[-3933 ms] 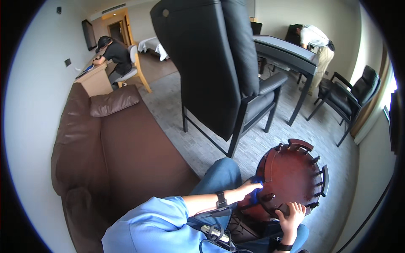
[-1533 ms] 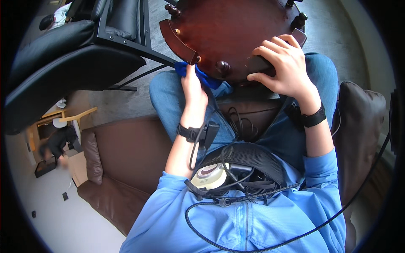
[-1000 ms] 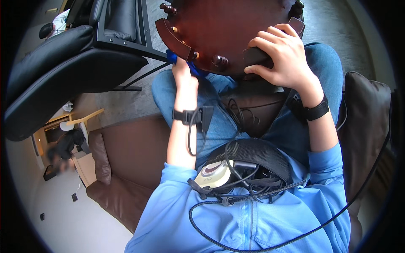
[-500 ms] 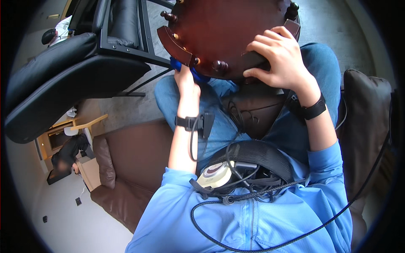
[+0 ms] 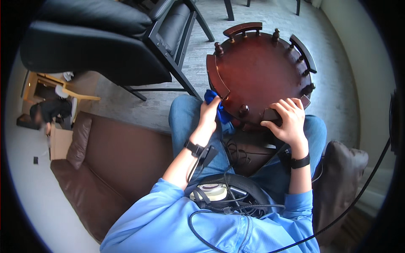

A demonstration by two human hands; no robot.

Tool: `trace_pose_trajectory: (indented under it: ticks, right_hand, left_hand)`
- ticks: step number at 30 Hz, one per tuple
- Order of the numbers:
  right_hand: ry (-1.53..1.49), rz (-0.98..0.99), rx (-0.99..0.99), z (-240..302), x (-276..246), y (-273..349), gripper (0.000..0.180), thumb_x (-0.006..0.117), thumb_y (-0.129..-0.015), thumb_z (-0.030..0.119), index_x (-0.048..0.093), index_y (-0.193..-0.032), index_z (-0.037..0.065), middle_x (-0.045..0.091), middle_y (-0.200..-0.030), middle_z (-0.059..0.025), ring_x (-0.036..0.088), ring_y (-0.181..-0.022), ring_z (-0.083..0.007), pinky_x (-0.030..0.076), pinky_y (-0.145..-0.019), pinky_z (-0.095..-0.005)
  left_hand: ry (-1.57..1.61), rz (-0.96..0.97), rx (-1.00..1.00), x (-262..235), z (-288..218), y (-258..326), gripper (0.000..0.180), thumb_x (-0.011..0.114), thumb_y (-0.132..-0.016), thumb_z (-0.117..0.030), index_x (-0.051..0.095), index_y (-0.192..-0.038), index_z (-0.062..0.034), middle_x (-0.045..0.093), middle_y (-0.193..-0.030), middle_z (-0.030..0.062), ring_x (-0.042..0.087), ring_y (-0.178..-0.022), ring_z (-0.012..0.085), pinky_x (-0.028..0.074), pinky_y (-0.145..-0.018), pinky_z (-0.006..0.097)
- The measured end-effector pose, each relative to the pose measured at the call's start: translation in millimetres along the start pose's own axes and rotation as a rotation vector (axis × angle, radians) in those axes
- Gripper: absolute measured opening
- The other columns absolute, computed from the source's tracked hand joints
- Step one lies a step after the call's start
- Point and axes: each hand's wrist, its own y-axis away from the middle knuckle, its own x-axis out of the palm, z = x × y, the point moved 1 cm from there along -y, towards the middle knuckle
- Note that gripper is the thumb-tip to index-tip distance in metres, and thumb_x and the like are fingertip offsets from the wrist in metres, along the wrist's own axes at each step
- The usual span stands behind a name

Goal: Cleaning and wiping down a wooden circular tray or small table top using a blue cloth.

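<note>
A round dark-red wooden table [image 5: 261, 71] with short turned knobs and curved rail pieces around its rim stands in front of my knees. My left hand [image 5: 207, 114] is closed on a bunched blue cloth [image 5: 219, 110], which lies against the rim's near left side below the curved rail [image 5: 217, 78]. At the near right edge my right hand [image 5: 291, 120] grips a rail piece, thumb on the near side and fingers bent over it. A small knob [image 5: 244, 110] sticks up between the two hands. My left fingertips are partly hidden by the cloth.
A black chair [image 5: 168, 55] with a metal frame stands at the far left. Brown leather seating [image 5: 122, 143] lies to my left, and a brown cushion [image 5: 341, 177] to my right. Cables and a black pouch [image 5: 253, 196] rest on my lap. Another person [image 5: 50, 114] bends over farther left.
The view has shifted, so the whole table top now shows farther from me. My left hand with the cloth has come out more from under the rim; the right still grips the edge.
</note>
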Motion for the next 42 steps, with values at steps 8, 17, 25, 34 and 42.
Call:
trace_pose_trajectory:
  ticks: [8, 17, 25, 34, 42]
  right_hand:
    - [0.062, 0.038, -0.049, 6.2, 3.6, -7.3, 0.041, 0.077, -0.064, 0.039, 0.065, -0.087, 0.007, 0.062, -0.080, -0.0052, 0.059, -0.080, -0.0258, 0.040, -0.086, -0.0372]
    - [0.133, 0.079, -0.053, 8.8, 7.3, -5.6, 0.042, 0.078, -0.065, 0.038, 0.066, -0.089, 0.006, 0.062, -0.079, -0.0062, 0.058, -0.077, -0.0250, 0.038, -0.083, -0.0350]
    - [0.142, 0.099, -0.016, 8.2, 6.8, -4.8, 0.042, 0.078, -0.065, 0.038, 0.066, -0.090, 0.006, 0.063, -0.079, -0.0077, 0.058, -0.076, -0.0251, 0.039, -0.084, -0.0346]
    - [0.134, 0.117, -0.004, 9.7, 7.7, -6.2, 0.043, 0.078, -0.065, 0.039, 0.066, -0.090, 0.006, 0.062, -0.078, -0.0077, 0.057, -0.076, -0.0248, 0.038, -0.084, -0.0344]
    - [0.122, 0.089, -0.013, 8.9, 8.4, -6.3, 0.043, 0.078, -0.065, 0.039, 0.066, -0.089, 0.006, 0.062, -0.077, -0.0076, 0.058, -0.076, -0.0249, 0.039, -0.084, -0.0345]
  left_hand:
    - [0.032, -0.010, -0.005, 6.8, -3.6, -21.0, 0.030, 0.076, -0.079, -0.025, 0.064, -0.099, -0.0049, 0.063, -0.084, -0.0006, 0.059, -0.073, 0.0100, 0.049, -0.065, 0.028]
    - [-0.012, 0.044, -0.061, 0.9, 4.9, 1.6, 0.025, 0.073, -0.083, -0.025, 0.065, -0.099, -0.0067, 0.063, -0.083, -0.0008, 0.060, -0.077, 0.0097, 0.050, -0.071, 0.029]
    - [0.105, 0.041, -0.033, 6.5, -4.9, -3.1, 0.018, 0.071, -0.081, -0.019, 0.065, -0.090, -0.0041, 0.062, -0.077, 0.0008, 0.059, -0.069, 0.0115, 0.051, -0.064, 0.031]
    - [0.256, -0.165, 0.129, -16.5, 29.7, 18.2, 0.014, 0.069, -0.085, -0.016, 0.063, -0.091, -0.0034, 0.064, -0.082, 0.0025, 0.062, -0.072, 0.0110, 0.051, -0.068, 0.027]
    - [-0.848, -0.059, 1.008, 6.5, -9.1, 21.3, 0.042, 0.076, -0.071, -0.007, 0.057, -0.108, -0.0005, 0.062, -0.110, 0.0178, 0.058, -0.109, 0.0344, 0.048, -0.094, 0.039]
